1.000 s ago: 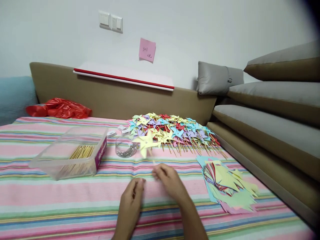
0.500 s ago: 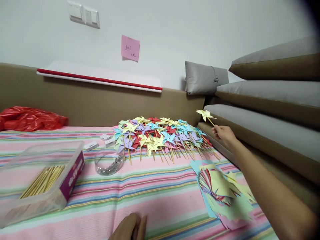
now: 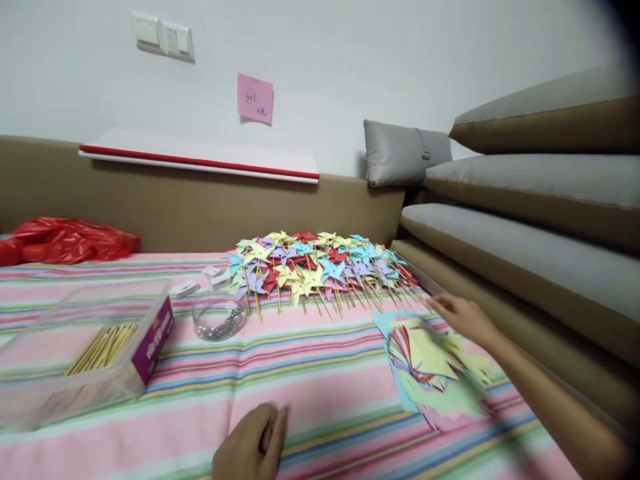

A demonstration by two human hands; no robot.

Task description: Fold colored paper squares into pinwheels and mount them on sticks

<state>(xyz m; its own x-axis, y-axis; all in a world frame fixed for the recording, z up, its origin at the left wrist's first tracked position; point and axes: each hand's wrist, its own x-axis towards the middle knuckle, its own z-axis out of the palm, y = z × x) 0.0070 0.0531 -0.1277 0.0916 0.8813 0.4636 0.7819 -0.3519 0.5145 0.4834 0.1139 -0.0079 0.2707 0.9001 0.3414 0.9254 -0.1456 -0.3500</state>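
Paper pinwheels (image 3: 332,270) lie massed on the striped cloth (image 3: 340,393), the right hand (image 3: 463,317) at their right edge, beside layered cut paper (image 3: 425,353). The left hand (image 3: 250,440) is curled in front; whether either hand grips anything, I cannot tell. Leftward, a clear box (image 3: 113,288) of sticks (image 3: 103,350) bears a purple label (image 3: 156,337) with pale lettering; a pink note (image 3: 255,99) higher up reads "301".

"Where is there room for the left hand (image 3: 253,443)?"
"Ahead of it, mid-frame: bare pink cloth with coloured stripes (image 3: 310,380), between the clear plastic box with a purple label (image 3: 154,338) at left and the flat pile of coloured paper cutouts (image 3: 427,363) at right."
"Beyond?"
"Multicoloured paper pinwheels on sticks (image 3: 320,270) block the centre; stacked grey-and-brown cushions (image 3: 540,247) wall off the right."
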